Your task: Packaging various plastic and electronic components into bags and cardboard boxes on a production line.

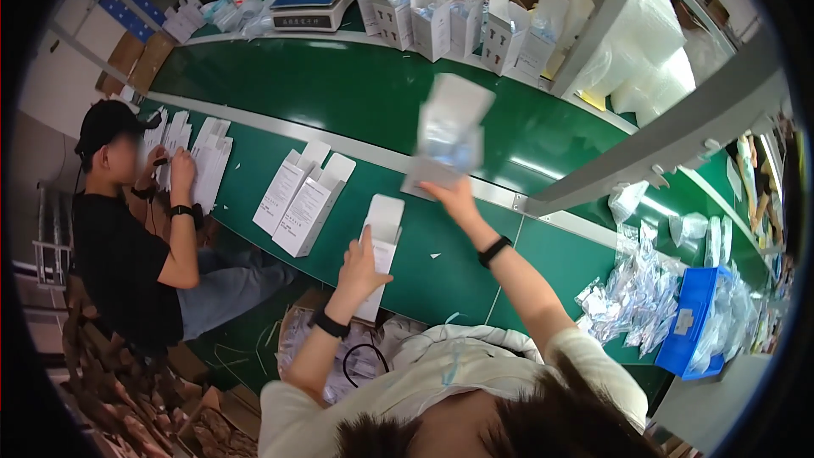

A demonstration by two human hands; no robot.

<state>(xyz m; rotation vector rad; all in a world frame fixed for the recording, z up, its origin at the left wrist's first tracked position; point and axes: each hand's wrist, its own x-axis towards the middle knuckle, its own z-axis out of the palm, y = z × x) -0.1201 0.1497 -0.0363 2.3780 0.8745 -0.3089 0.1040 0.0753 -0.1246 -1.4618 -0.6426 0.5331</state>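
Note:
My left hand [363, 270] is on a narrow white cardboard box [384, 233] near the table's front edge, its top flap standing up. The thumb lies toward the box's right side and the fingers toward its left. My right hand [454, 199] grips the lower end of another white box [415, 180], held over the metal strip between the table and the green belt. Its lid is up, and a clear-wrapped, bluish content [449, 142] shows inside, blurred by motion. Left of my left hand, two white boxes [292, 203] lie side by side with flaps open.
A co-worker [127, 229] handles more white boxes [210, 161] at the left. Open filled boxes [431, 25] and a scale [309, 4] line the far side. A slanted metal post [670, 131] rises at right, near bagged parts [632, 293] and a blue bin [691, 314].

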